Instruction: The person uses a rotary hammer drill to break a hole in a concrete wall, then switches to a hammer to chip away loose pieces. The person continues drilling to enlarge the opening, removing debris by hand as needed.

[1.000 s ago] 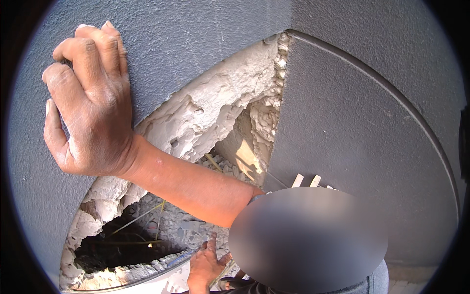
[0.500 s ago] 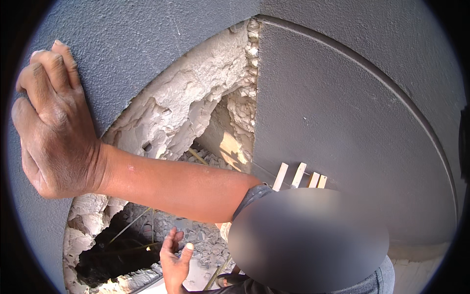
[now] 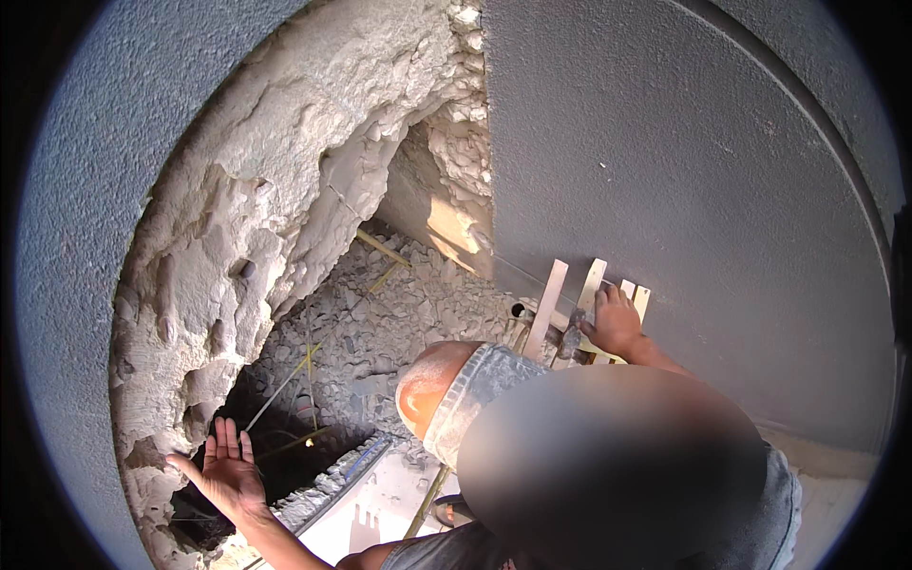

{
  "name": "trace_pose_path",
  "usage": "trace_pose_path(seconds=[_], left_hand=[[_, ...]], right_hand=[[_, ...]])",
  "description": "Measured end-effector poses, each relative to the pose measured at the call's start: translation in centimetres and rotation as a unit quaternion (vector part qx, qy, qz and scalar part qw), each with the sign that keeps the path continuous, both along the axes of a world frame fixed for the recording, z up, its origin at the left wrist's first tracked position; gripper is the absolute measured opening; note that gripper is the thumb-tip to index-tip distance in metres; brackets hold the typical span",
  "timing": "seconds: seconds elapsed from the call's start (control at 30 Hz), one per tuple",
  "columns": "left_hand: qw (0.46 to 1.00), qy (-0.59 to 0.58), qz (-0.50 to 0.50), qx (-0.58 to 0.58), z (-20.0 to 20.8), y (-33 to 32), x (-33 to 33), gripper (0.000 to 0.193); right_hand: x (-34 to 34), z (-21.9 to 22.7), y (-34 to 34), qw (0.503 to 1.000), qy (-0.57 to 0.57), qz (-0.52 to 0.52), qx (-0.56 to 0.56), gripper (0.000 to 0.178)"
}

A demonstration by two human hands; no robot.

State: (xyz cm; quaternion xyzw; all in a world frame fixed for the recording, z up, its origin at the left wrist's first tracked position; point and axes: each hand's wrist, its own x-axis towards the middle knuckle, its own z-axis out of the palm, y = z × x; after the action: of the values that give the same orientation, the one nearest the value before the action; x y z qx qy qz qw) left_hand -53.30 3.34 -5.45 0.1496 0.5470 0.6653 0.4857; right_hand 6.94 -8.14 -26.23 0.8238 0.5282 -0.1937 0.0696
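Observation:
My left hand (image 3: 233, 478) is held out open, palm up and fingers spread, in front of a dark hole (image 3: 275, 418) in the broken wall. Nothing lies on its palm. To the right, my right hand (image 3: 617, 323) is at a group of pale wooden slats (image 3: 547, 309), fingers bent down among them. Beside its fingertips sits a rough grey lump (image 3: 571, 339); what the fingers close on is hidden. Thick, chipped plaster (image 3: 285, 142) lines the curved opening. A large blurred oval covers the lower middle.
Grey textured wall surfaces (image 3: 608, 133) stand on both sides of the opening. Grey rubble (image 3: 370, 323) fills its bottom, with thin yellowish sticks (image 3: 384, 249) in it. My bent knee (image 3: 437, 385) is over the rubble. A pale flat panel (image 3: 380, 494) lies below.
The arm stretched across to the grey wall at the left has gone from there. My right hand is now at the slats; my left hand has moved left and turned palm up. The view has shifted.

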Motion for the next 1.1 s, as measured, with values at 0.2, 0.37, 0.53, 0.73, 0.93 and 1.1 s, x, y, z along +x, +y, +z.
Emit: trace_pose_path(seconds=[0.2,0.37,0.53,0.73,0.93,1.1], left_hand=[[0.993,-0.055,0.08,0.068,-1.2,1.8,2.6,0.144],[0.988,-0.059,0.112,0.087,-1.4,2.6,2.7,0.15],[0.99,-0.06,0.072,0.101,-1.7,2.4,1.3,0.151],[0.974,-0.123,0.118,0.15,-1.4,3.1,1.4,0.142],[0.974,-0.114,0.101,0.168,-1.7,3.7,1.8,0.129],[0.975,-0.101,0.097,0.17,-1.9,3.2,1.3,0.128]], right_hand=[[0.4,-7.3,-10.3,0.997,0.04,-0.01,-0.063,0.068],[1.9,-11.1,-11.0,0.998,-0.008,0.055,-0.01,0.037],[0.5,-6.0,-8.9,0.971,0.196,-0.104,-0.086,0.04],[-0.8,-0.6,-4.6,0.927,0.346,-0.136,0.049,0.031],[-2.0,13.5,7.3,0.751,0.537,-0.076,0.377,0.034],[-5.3,19.1,15.3,0.573,0.598,-0.04,0.559,0.052]])
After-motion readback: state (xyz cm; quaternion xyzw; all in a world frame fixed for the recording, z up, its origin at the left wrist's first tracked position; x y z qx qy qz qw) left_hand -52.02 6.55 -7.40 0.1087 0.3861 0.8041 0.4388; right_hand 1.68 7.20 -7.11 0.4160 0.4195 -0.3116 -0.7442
